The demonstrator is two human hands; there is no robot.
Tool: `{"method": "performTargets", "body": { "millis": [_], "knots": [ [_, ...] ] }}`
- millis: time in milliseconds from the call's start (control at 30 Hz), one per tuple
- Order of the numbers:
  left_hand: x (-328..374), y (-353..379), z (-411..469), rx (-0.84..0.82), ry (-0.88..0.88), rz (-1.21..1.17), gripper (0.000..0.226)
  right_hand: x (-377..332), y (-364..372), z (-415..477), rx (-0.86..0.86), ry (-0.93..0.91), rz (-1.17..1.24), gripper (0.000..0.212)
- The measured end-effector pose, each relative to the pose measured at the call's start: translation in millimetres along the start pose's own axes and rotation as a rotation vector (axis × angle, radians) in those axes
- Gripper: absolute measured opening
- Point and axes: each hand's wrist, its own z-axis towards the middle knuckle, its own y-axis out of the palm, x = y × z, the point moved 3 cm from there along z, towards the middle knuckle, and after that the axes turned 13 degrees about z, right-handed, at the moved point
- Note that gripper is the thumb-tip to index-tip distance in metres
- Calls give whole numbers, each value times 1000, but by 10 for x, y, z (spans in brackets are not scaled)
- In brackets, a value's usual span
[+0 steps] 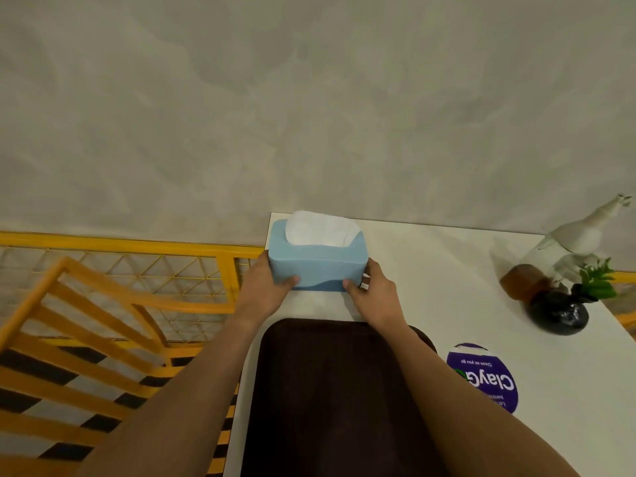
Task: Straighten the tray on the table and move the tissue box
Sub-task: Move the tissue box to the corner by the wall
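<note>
- A pale blue, round-cornered rectangular tissue box (316,261) with a white tissue (321,228) bulging from its top opening is seen at the far left corner of the white counter (447,270), close to the grey mottled wall (309,98).
- The box is clasped at both short ends: the left hand (265,290) is pressed to its left end with the thumb laid on the near face, and the right hand (373,294) is pressed to its right end with the thumb likewise on the near face.
- Whether the box rests on the counter or is lifted slightly off it cannot be told.
- A dark brown rectangular plastic tray (330,401) with rounded corners is laid on the counter nearer the person, just behind the box from the camera's side, with a strip of bare counter between them; both forearms are stretched over it.
- A round purple sticker (488,380) with white lettering is found on the counter just right of the tray.
- At the far right of the counter, well apart from the box, a white animal figurine (581,235), a brown rounded jar (523,280) and a black glossy vase (557,313) holding a green leafy sprig (597,280) are grouped together.
- Left of the counter, an orange slatted wooden chair (79,339) and a yellow metal mesh railing (137,266) are seen.
</note>
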Motion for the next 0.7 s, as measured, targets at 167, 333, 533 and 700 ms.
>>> {"method": "performTargets", "body": {
  "millis": [167,333,533,700],
  "knots": [
    [-97,105,347,-20,-1,75,82,74,42,344,-3,-45,15,59],
    [-199,169,672,-69,4,143,75,56,75,654,-26,-78,2,56],
    [-280,216,998,-63,10,172,75,106,125,982,-39,-102,-47,62],
    [-293,207,1175,-50,29,205,68,136,176,1151,-50,-122,-95,60]
  ]
}}
